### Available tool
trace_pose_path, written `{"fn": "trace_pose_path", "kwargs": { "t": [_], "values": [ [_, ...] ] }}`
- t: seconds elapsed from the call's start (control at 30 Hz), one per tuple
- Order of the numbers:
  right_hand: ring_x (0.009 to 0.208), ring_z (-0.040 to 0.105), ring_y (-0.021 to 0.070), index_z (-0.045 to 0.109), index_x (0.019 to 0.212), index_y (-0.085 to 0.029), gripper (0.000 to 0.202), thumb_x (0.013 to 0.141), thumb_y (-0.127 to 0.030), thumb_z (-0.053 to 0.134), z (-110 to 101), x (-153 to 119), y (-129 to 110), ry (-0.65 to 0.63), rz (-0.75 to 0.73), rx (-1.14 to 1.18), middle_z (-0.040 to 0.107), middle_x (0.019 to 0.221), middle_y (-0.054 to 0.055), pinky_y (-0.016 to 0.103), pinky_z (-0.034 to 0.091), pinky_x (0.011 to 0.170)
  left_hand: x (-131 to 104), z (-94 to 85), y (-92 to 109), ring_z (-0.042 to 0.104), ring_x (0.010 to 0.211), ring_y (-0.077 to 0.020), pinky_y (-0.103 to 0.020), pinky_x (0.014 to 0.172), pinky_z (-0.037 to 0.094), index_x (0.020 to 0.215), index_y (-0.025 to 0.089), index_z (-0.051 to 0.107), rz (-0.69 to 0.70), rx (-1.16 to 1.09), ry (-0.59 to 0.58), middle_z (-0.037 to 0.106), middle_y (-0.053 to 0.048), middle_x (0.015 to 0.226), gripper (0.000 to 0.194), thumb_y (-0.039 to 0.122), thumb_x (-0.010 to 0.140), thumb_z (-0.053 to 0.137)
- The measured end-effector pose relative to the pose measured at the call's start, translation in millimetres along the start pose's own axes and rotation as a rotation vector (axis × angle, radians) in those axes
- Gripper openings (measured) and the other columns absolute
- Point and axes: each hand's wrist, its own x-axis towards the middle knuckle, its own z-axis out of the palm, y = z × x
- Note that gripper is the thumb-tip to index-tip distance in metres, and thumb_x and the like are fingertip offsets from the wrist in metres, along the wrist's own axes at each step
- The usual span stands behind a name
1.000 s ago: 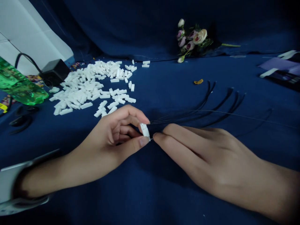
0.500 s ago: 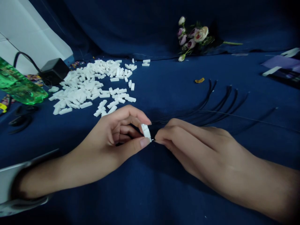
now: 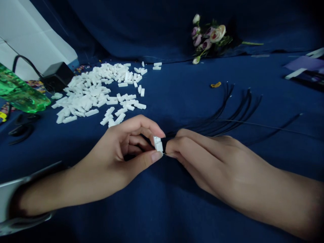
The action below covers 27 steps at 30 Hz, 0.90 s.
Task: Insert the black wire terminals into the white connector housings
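Between thumb and index finger, my left hand [image 3: 129, 145] pinches a small white plastic connector housing [image 3: 158, 144], held tilted with its long side nearly upright. Close to its right, my right hand [image 3: 207, 158] is closed in a pinch on a thin black wire, mostly covered by the fingers. A bright metal wire tip shows at the lower right corner of the housing; whether it is inside cannot be made out. Beyond my right hand, several black wires [image 3: 240, 113] with metal ends fan out over the blue cloth.
A large heap of white connector housings [image 3: 88, 96] lies at the left. Beside it are a green bottle [image 3: 25, 91] and a black box with a cable [image 3: 57, 76]. Artificial flowers [image 3: 210, 37] lie at the back, a yellow band [image 3: 216, 85] nearer, a purple object [image 3: 303, 64] far right.
The right fingertips have come slightly closer to the white housing, and less of the metal tip shows between them. Both grips are kept. The view has shifted a little.
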Motion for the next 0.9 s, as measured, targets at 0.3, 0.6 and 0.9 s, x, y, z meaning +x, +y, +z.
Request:
{"fn": "trace_pose_path", "kwargs": {
  "t": [0.3, 0.6, 0.9],
  "values": [
    [0.047, 0.043, 0.0106, 0.056, 0.084, -0.011, 0.015, 0.086, -0.005, 0.042, -2.7, -1.6, 2.4, -0.02, 0.012, -0.105, 0.048, 0.068, 0.002, 0.024, 0.034, 0.04, 2.7, -2.1, 0.3, 0.059, 0.071, -0.0078, -0.012, 0.061, 0.048, 0.089, 0.026, 0.059, -0.017, 0.04, -0.01, 0.061, 0.005, 0.078, 0.014, 0.018, 0.08, 0.066],
    [0.047, 0.042, 0.0093, 0.056, 0.084, -0.011, 0.015, 0.086, -0.005, 0.042, -1.6, -1.6, 1.0, -0.002, 0.02, -0.098, 0.048, 0.068, 0.001, 0.022, 0.031, 0.041, 2.8, -0.6, -0.3, 0.061, 0.073, -0.0078, -0.011, 0.062, 0.049, 0.089, 0.026, 0.06, -0.014, 0.047, -0.013, 0.063, 0.005, 0.079, 0.013, 0.02, 0.08, 0.066],
    [0.048, 0.044, 0.0109, 0.057, 0.086, -0.01, 0.015, 0.087, -0.007, 0.043, -1.3, -1.6, -1.0, -0.008, 0.011, -0.073, 0.05, 0.068, 0.002, 0.024, 0.033, 0.041, 2.3, -0.4, -0.1, 0.062, 0.076, -0.0054, -0.007, 0.064, 0.049, 0.09, 0.028, 0.061, -0.002, 0.077, -0.021, 0.064, 0.007, 0.081, 0.013, 0.018, 0.082, 0.064]
  ]
}}
